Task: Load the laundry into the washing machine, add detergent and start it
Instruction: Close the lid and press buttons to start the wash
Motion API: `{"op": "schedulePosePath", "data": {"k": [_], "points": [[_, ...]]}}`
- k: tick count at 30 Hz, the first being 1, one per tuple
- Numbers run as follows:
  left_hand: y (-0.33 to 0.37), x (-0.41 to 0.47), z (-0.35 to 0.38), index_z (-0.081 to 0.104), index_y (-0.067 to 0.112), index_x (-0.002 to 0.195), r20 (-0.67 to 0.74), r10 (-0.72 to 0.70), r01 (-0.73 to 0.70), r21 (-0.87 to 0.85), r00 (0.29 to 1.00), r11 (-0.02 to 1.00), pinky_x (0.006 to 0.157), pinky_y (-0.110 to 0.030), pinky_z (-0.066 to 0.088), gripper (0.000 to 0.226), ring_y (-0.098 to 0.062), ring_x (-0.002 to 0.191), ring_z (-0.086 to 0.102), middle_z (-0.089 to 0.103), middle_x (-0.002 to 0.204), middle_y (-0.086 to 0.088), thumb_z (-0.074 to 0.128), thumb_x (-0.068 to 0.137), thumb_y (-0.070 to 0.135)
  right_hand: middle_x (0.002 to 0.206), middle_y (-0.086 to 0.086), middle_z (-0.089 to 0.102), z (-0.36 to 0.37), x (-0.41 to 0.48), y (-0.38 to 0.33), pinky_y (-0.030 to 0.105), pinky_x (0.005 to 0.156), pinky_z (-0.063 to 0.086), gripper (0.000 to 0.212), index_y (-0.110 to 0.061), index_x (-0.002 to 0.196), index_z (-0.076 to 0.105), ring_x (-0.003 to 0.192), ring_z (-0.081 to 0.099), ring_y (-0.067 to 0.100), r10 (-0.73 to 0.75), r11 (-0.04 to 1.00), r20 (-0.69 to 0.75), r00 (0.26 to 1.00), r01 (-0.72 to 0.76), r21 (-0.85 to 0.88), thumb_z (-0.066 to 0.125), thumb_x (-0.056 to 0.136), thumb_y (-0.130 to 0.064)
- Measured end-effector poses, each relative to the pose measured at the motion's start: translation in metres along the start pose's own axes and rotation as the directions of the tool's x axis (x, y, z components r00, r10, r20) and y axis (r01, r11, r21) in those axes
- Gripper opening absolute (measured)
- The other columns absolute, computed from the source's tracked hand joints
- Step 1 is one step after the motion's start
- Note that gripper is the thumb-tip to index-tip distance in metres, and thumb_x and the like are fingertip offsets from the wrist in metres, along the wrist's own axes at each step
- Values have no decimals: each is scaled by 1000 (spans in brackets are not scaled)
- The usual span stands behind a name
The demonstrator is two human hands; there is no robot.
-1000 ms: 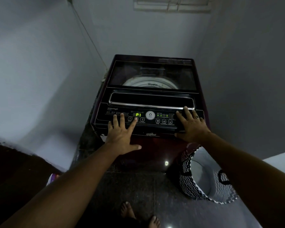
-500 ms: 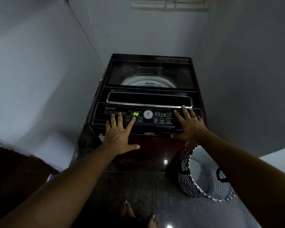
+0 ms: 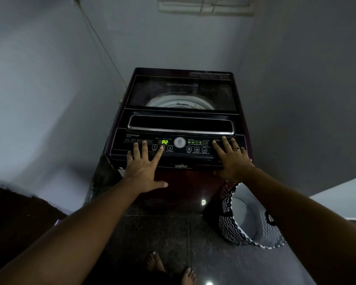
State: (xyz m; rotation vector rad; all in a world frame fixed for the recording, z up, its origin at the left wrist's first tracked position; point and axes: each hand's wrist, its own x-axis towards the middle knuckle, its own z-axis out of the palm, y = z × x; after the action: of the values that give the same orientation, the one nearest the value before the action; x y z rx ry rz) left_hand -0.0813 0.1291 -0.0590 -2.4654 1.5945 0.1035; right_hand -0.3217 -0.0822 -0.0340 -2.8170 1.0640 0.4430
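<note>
A dark maroon top-load washing machine [image 3: 181, 182] stands in a narrow corner with its glass lid [image 3: 181, 93] down; the pale drum rim shows through the glass. The green display [image 3: 164, 142] on the black control panel [image 3: 132, 149] reads P2. My left hand [image 3: 143, 168] lies flat on the panel's left part, fingers spread, its index fingertip on the middle one of three round buttons. My right hand [image 3: 233, 160], with a ring, rests spread on the panel's right end. Neither hand holds anything.
A black-and-white zigzag laundry basket [image 3: 247, 235] stands on the dark tiled floor to the right of the machine, its pale inside showing. Walls close in on the left, back and right. A cord [image 3: 103, 46] runs down the left wall. My bare feet [image 3: 173, 268] are below.
The display went from P1 to P2 while my left index finger stayed on the middle button. Both hands have kept their places on the panel.
</note>
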Motion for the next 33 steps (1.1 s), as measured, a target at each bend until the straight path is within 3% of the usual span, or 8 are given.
{"op": "schedulePosePath", "data": {"k": [33], "points": [[2,-1,-6,-20,36,153,15,-18,19,-27,1000,999,115,-65,18,129,-52,146,-5,-13,160,-28,48,60,95,167,9,-19,2,4,3,63,121,10,124,-34,158,-14,153,-11,38,-5,999,19,1000,4,46,63,72,-78]]}}
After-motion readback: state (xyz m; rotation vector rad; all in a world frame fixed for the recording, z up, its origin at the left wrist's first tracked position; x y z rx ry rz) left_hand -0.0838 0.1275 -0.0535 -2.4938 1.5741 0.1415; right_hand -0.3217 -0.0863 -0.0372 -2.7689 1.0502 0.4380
